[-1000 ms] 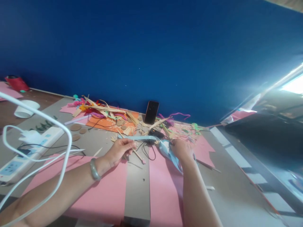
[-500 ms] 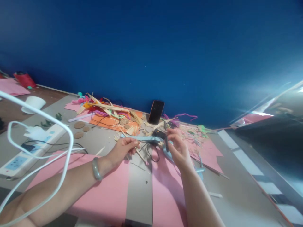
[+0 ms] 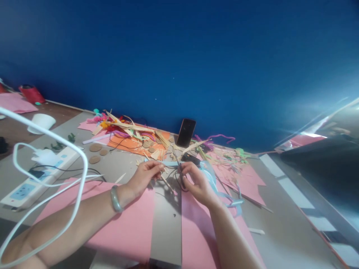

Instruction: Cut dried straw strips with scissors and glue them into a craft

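Note:
My left hand pinches a thin pale stick between thumb and fingertips. The stick slants down to the right, and a small pinkish bit is at its lower end. A slim dark tool that looks like scissors is in my right hand, closed around it, with the narrow end pointing up and away. Only a small gap separates the tool from the left fingertips. A light blue ribbon lies behind and beside the right hand. Under the hands, a thin black cable loops on the table.
A phone leans against the blue wall. Straw scraps and pipe cleaners lie on orange paper. Pink sheets cover parts of the table. At left are a power strip, a white cable and a white cup.
My right hand has moved left and slightly down, bringing the scissors close to the left fingertips. The left hand has barely moved and still pinches the stick.

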